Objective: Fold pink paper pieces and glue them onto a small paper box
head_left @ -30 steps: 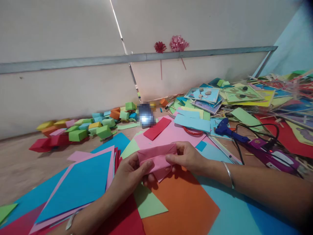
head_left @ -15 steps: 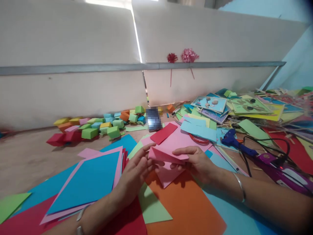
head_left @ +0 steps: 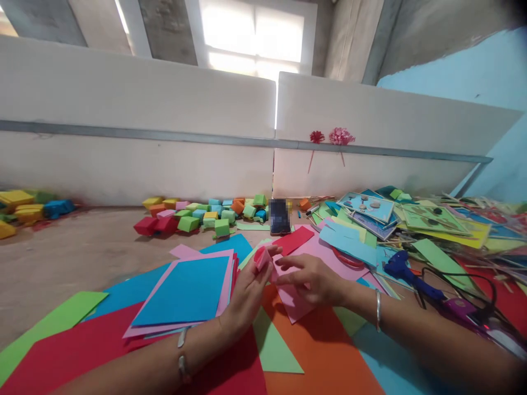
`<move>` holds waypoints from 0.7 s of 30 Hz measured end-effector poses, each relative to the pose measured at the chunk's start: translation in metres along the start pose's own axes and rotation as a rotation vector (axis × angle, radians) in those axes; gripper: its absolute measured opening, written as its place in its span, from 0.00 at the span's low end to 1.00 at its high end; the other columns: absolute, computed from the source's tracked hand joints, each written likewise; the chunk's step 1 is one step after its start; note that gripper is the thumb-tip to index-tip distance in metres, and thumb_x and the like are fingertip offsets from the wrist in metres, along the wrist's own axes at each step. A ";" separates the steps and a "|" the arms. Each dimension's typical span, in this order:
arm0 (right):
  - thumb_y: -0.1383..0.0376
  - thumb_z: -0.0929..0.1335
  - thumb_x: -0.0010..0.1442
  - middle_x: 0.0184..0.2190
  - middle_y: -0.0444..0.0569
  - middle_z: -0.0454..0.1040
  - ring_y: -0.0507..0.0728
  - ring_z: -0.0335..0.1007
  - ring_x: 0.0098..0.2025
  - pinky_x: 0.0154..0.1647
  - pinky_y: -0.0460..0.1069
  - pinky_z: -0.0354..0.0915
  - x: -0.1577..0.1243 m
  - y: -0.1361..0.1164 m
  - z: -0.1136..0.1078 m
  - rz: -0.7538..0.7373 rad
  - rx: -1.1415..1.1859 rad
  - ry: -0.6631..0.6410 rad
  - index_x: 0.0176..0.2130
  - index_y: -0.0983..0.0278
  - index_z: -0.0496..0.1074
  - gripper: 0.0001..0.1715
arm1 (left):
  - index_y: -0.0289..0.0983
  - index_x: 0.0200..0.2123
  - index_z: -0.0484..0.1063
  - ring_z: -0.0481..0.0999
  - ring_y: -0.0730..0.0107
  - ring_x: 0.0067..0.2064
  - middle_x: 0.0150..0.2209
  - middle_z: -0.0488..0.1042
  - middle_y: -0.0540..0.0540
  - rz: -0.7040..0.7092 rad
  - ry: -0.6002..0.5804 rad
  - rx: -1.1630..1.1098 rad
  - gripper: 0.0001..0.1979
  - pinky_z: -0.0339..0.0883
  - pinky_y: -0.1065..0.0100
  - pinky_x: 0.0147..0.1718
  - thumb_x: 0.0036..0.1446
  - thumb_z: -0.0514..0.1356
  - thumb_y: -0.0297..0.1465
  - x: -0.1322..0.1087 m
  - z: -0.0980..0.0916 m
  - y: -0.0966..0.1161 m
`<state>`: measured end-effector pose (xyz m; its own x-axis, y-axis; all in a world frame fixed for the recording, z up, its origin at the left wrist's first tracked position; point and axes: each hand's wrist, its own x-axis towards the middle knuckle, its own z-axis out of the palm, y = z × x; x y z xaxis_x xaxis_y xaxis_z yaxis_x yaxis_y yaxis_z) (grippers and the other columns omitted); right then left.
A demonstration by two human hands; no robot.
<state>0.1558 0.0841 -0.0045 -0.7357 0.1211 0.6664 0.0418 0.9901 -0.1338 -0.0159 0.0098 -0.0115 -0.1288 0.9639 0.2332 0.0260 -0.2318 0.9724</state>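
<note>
A small folded pink paper (head_left: 262, 258) is held between the fingers and thumb of my left hand (head_left: 249, 288), above the layered coloured sheets. Just to its right is my right hand (head_left: 315, 278), palm down, its fingers apart and reaching toward the folded paper; nothing shows in its grip. A flat pink sheet (head_left: 294, 307) lies under my right hand, over an orange sheet (head_left: 319, 351). To the left of my left hand rests a stack topped by a blue sheet (head_left: 181, 291).
Small coloured paper boxes (head_left: 188, 223) line the back, beside a phone (head_left: 280, 216). At right lie a purple and blue glue gun (head_left: 424, 288) with a black cable, red-handled scissors (head_left: 349, 259) and picture cards (head_left: 366, 206).
The view has tilted up and turned left. My right hand has let go of the folded pink paper, which my left hand now holds turned more upright.
</note>
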 end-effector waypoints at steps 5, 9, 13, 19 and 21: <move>0.80 0.61 0.57 0.40 0.53 0.74 0.55 0.73 0.44 0.43 0.51 0.72 0.023 -0.004 -0.021 0.058 -0.012 0.357 0.36 0.64 0.74 0.17 | 0.39 0.47 0.69 0.75 0.59 0.46 0.45 0.76 0.41 0.140 -0.018 0.165 0.18 0.71 0.59 0.44 0.63 0.51 0.44 0.004 -0.002 -0.008; 0.75 0.65 0.61 0.48 0.57 0.70 0.57 0.70 0.47 0.43 0.53 0.71 0.030 -0.018 -0.028 -0.099 -0.138 0.273 0.43 0.65 0.74 0.13 | 0.39 0.51 0.66 0.74 0.60 0.50 0.49 0.75 0.40 0.207 -0.078 0.263 0.16 0.71 0.60 0.47 0.64 0.50 0.38 0.000 -0.002 -0.014; 0.69 0.66 0.64 0.45 0.56 0.72 0.57 0.70 0.46 0.43 0.53 0.70 0.030 -0.021 -0.029 -0.115 -0.163 0.180 0.37 0.65 0.73 0.05 | 0.38 0.52 0.65 0.73 0.58 0.54 0.53 0.74 0.39 0.243 -0.120 0.314 0.17 0.68 0.58 0.52 0.62 0.51 0.34 -0.003 -0.001 -0.014; 0.67 0.63 0.67 0.32 0.50 0.75 0.52 0.70 0.34 0.35 0.47 0.67 0.030 -0.014 -0.038 -0.037 -0.061 0.001 0.31 0.65 0.69 0.11 | 0.40 0.46 0.69 0.79 0.62 0.40 0.39 0.79 0.44 0.254 -0.211 0.351 0.12 0.72 0.63 0.40 0.61 0.52 0.34 -0.007 0.001 -0.001; 0.66 0.63 0.67 0.29 0.49 0.75 0.52 0.69 0.32 0.34 0.47 0.66 0.028 -0.013 -0.045 0.013 -0.065 0.002 0.31 0.64 0.68 0.12 | 0.41 0.42 0.70 0.79 0.64 0.35 0.33 0.79 0.46 0.244 -0.281 0.314 0.10 0.72 0.65 0.37 0.62 0.52 0.35 -0.008 0.002 -0.002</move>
<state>0.1646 0.0783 0.0489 -0.7337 0.1342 0.6661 0.0955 0.9909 -0.0945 -0.0133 0.0024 -0.0149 0.1894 0.8944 0.4051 0.3255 -0.4465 0.8335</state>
